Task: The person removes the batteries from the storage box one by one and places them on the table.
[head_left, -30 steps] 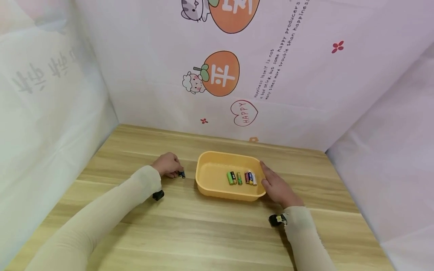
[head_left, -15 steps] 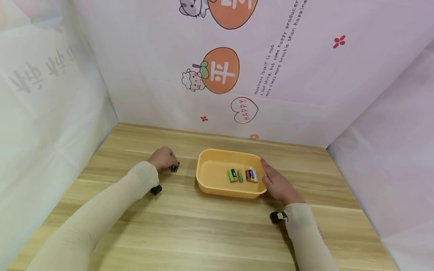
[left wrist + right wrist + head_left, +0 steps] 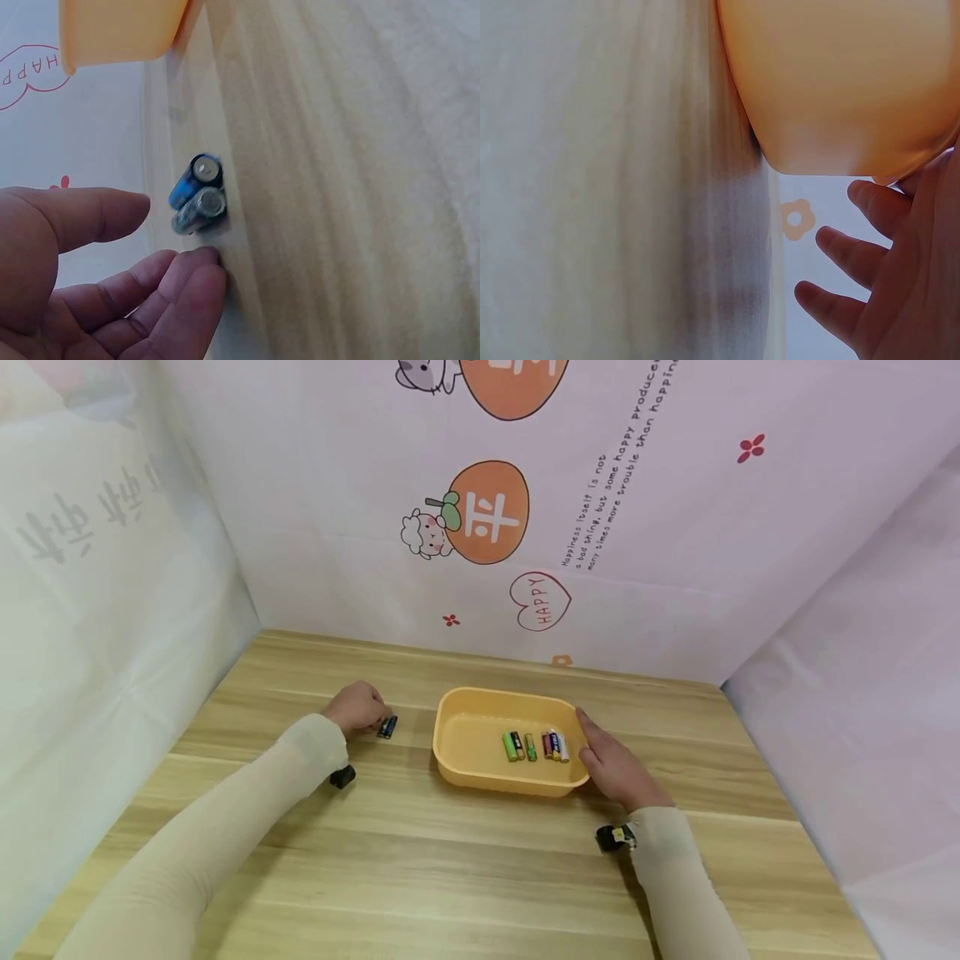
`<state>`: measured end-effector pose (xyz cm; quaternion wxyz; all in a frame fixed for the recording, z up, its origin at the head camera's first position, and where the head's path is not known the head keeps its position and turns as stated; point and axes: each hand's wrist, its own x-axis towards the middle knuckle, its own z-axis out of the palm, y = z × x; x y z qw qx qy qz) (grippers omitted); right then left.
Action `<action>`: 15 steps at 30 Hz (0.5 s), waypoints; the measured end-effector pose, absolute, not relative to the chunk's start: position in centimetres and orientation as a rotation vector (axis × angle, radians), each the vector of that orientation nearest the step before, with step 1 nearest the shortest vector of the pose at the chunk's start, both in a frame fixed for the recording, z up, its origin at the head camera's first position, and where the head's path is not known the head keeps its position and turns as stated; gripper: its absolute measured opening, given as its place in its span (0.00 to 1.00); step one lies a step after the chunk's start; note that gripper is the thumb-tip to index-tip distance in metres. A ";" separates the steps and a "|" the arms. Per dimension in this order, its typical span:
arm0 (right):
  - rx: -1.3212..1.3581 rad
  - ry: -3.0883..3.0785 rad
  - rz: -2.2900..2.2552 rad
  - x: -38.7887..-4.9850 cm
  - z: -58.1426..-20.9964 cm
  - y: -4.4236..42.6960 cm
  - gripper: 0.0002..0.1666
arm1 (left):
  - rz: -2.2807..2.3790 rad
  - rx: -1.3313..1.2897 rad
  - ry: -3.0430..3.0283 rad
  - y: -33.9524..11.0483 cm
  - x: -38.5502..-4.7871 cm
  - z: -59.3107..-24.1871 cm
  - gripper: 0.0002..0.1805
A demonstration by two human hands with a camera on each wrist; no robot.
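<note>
Two dark blue batteries (image 3: 387, 727) lie side by side on the table, left of the yellow tray (image 3: 480, 780). Beside them is the left hand (image 3: 356, 707); in the left wrist view its thumb and fingers stand apart around the blue battery (image 3: 184, 192) and the grey-looking battery (image 3: 199, 211), with visible gaps. The right hand (image 3: 617, 770) rests against the tray's right end, fingers extended along the rim. From the right wrist, the hand (image 3: 907, 262) shows spread fingers beside the tray (image 3: 840, 90). Several batteries, among them a green one (image 3: 510, 747), lie inside the tray.
The wooden table (image 3: 420, 868) meets a printed white backdrop (image 3: 337, 552) behind, with white sheets at the left and right. A small black device sits at each wrist, the left one (image 3: 342, 777) and the right one (image 3: 611, 837).
The left hand and the two blue batteries have moved leftward, away from the tray. Its fingers have since come off them. The right hand remains at the tray, and the head view has shifted slightly.
</note>
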<state>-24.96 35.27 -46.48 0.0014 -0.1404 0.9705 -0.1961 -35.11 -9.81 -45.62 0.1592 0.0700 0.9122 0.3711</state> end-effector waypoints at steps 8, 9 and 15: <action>-0.468 3.048 -0.613 -25.1 -46.5 35.4 0.37 | 1.075 0.240 2.682 -8.7 -34.8 -43.7 0.15; -0.473 3.050 -0.609 -25.1 -46.5 35.4 0.37 | 1.091 0.239 2.672 -8.5 -34.7 -43.4 0.15; -0.478 3.043 -0.607 -25.2 -46.6 35.4 0.36 | 1.251 0.241 2.547 -6.5 -34.2 -42.2 0.16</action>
